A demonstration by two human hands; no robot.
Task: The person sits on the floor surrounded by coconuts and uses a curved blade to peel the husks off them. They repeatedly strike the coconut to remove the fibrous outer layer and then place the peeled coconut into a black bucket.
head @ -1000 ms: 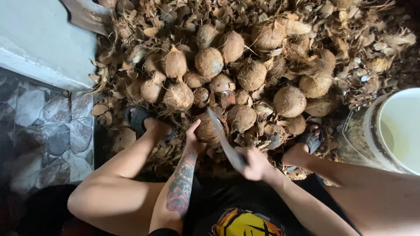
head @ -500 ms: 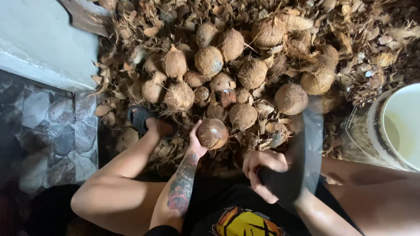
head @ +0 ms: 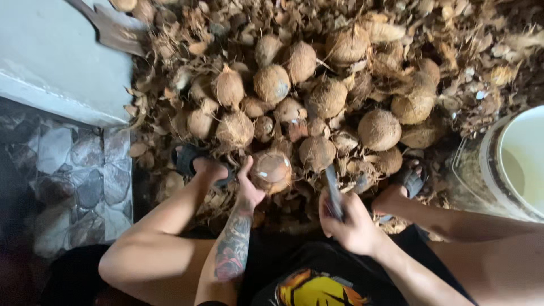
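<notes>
Coconut (head: 271,170) sits in my left hand (head: 249,190), fingers curled around its near left side, held just above the near edge of the heap of husked coconuts (head: 317,96). My right hand (head: 348,226) is closed around the handle of a blade (head: 333,190), which points away from me, just right of the held coconut; whether the edge touches the shell I cannot tell, the blade is blurred. White bucket (head: 524,164) stands at far right. Grey ledge (head: 51,62) lies far left.
</notes>
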